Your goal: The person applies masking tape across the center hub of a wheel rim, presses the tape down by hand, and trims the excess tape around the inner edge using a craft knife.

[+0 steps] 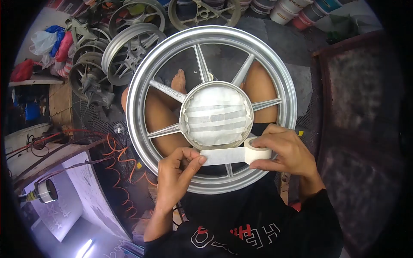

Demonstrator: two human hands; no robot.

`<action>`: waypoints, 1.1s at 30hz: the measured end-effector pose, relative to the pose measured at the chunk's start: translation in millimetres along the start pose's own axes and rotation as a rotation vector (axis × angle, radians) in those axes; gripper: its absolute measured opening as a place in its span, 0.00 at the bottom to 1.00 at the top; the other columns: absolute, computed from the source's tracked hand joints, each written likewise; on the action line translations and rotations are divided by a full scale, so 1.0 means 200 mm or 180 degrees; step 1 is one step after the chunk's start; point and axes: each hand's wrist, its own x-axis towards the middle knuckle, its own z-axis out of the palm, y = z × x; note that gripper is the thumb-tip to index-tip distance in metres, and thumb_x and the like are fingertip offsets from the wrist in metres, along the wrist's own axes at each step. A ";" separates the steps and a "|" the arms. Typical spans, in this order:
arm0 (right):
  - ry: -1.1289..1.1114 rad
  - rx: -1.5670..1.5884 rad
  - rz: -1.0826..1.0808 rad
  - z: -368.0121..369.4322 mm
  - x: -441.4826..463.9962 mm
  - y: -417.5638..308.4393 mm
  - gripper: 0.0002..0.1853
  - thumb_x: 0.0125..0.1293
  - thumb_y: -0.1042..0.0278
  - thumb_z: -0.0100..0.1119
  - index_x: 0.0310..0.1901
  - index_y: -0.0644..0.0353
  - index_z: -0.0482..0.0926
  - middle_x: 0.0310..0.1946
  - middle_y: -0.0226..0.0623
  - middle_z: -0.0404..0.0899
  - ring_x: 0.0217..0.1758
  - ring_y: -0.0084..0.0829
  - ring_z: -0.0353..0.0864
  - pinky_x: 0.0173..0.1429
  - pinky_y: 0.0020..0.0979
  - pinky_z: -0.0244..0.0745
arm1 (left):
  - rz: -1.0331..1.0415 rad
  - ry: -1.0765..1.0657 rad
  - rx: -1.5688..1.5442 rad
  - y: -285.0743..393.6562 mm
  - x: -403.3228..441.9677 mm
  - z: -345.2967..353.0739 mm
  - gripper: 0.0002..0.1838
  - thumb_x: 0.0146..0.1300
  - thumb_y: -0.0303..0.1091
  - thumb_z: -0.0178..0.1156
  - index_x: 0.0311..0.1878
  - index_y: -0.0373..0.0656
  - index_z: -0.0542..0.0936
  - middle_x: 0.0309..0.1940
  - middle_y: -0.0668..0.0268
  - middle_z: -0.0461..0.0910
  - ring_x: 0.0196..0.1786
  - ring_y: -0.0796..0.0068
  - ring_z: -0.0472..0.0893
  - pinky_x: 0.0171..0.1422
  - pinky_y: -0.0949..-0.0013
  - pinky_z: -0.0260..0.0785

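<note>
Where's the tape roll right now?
Head view, right of centre: the tape roll is in the right hand, below-right of the taped wheel hub, its strip stretched to the left hand.

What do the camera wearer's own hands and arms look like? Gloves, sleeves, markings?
Left hand and right hand ungloved; forearms bare. Black shirt, with the right sleeve loose and stopping short of the forearm; red and white-outlined lettering across the front.
</note>
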 end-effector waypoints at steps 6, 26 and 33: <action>0.0241 -0.0710 -0.0014 0.02 0.00 -0.11 0.26 0.49 0.53 0.83 0.43 0.63 0.85 0.34 0.40 0.84 0.37 0.38 0.83 0.37 0.35 0.76 | 0.0472 0.0230 0.0363 0.02 -0.03 -0.04 0.07 0.67 0.26 0.71 0.43 0.35 0.84 0.35 0.69 0.83 0.33 0.86 0.75 0.38 0.79 0.67; 0.1097 -0.1309 -0.1084 0.03 0.04 -0.24 0.12 0.56 0.66 0.73 0.40 0.61 0.86 0.38 0.31 0.83 0.59 0.42 0.80 0.61 0.51 0.76 | 0.3212 0.0407 0.1891 0.26 0.03 0.09 0.26 0.47 0.40 0.81 0.50 0.40 0.87 0.46 0.62 0.86 0.46 0.62 0.83 0.51 0.60 0.69; 0.1373 -0.1235 -0.1354 0.08 0.01 -0.17 0.11 0.58 0.68 0.69 0.39 0.64 0.86 0.33 0.32 0.80 0.59 0.39 0.82 0.61 0.45 0.84 | 0.3341 0.0500 0.2097 0.24 0.03 0.18 0.11 0.52 0.30 0.77 0.38 0.42 0.87 0.31 0.66 0.84 0.38 0.63 0.81 0.48 0.61 0.67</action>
